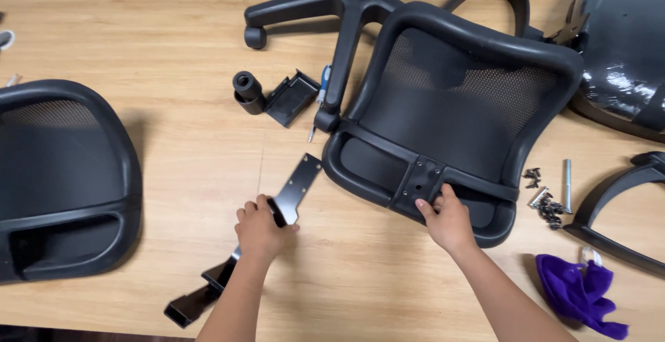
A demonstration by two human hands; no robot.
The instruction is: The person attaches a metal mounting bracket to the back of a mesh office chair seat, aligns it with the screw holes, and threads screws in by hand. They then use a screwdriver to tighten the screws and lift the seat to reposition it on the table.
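The metal bracket (294,191) lies left of the mesh backrest (450,106), screws (547,203) to its right.

Black mesh chair backrest with plastic frame (450,100): fine woven grid pattern, solid black rim.
Second black mesh backrest (62,176): same weave.
Flat black metal bracket plate (298,186): matte black, dotted with small holes.
Black star-shaped chair base with casters (332,10): plain black.
Glossy black plastic-wrapped seat (620,51): pale reflections.
Purple crumpled cloth (578,293): vivid violet.
Silver and black loose screws (547,203).
Light wooden tabletop (138,37): pale tan grain.
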